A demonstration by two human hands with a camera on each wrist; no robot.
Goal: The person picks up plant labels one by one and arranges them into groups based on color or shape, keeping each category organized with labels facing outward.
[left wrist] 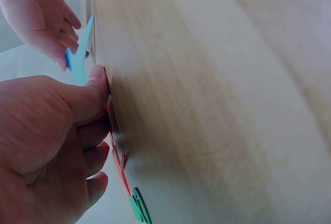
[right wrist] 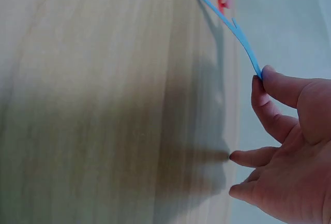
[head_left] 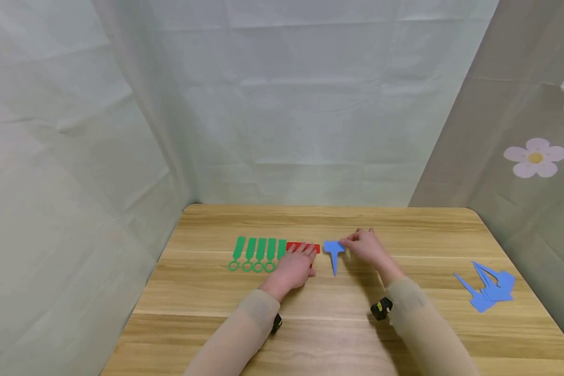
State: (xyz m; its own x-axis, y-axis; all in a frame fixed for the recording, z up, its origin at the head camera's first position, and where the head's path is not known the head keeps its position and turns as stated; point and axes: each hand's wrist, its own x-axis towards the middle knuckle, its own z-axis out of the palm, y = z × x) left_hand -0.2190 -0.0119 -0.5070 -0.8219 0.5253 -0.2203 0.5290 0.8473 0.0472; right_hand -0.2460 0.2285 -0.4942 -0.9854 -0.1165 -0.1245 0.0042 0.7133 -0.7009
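Right hand (head_left: 367, 245) pinches the head edge of a blue T-shaped tag (head_left: 333, 253), mid-worktop (head_left: 404, 339). Left hand (head_left: 295, 266) rests flat, fingers straight, on the red tag (head_left: 305, 246) beside a row of green loop tags (head_left: 256, 254). Judged thin, light, flexible plastic; best held by the wide head. Spare blue tags (head_left: 490, 290) lie near the right edge.
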